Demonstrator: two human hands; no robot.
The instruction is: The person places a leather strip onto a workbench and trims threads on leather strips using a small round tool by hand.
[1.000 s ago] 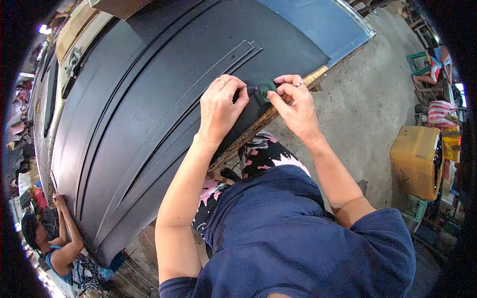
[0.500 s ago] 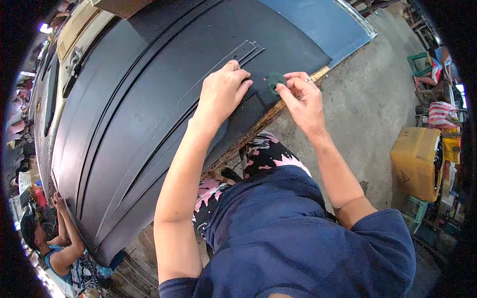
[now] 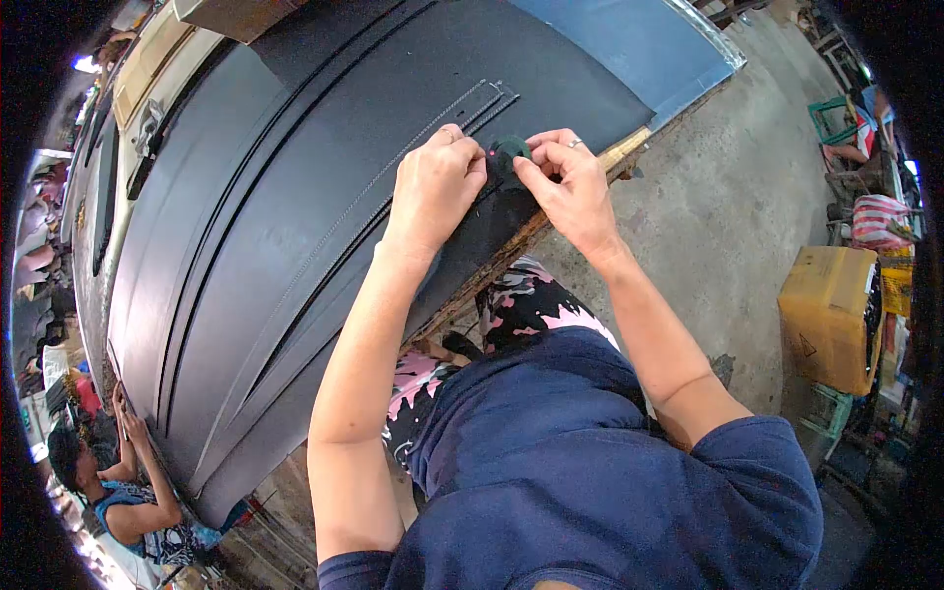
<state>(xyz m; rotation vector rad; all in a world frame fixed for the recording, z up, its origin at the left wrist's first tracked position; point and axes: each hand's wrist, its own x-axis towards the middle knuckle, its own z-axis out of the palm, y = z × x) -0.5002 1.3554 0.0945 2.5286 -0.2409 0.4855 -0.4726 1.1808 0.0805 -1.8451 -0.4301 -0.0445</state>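
My right hand [image 3: 568, 187], with a ring on one finger, pinches a small dark green round disc [image 3: 507, 150] that may be a spool or a roll. The disc sits just above the table's near edge, close to my left hand [image 3: 438, 187]. My left fingers are closed beside it, and what they hold, if anything, is hidden. Under and beyond my left hand lie long narrow black strips [image 3: 486, 110] with pale stitching along them, forming a narrow squared end. They rest on a large black sheet [image 3: 560, 74] spread across the table.
More long black strips [image 3: 246, 128] run across the sheet. A blue panel [image 3: 629, 39] is at the far right corner, beside the wooden table edge [image 3: 624, 149]. Another person [image 3: 138, 492] sits at the left end, hands at the sheet's edge. A cardboard box [image 3: 829, 317] stands at right.
My right hand has moved left with the green disc, bringing it next to my left hand. The left hand has shifted slightly, its fingers now more closed.
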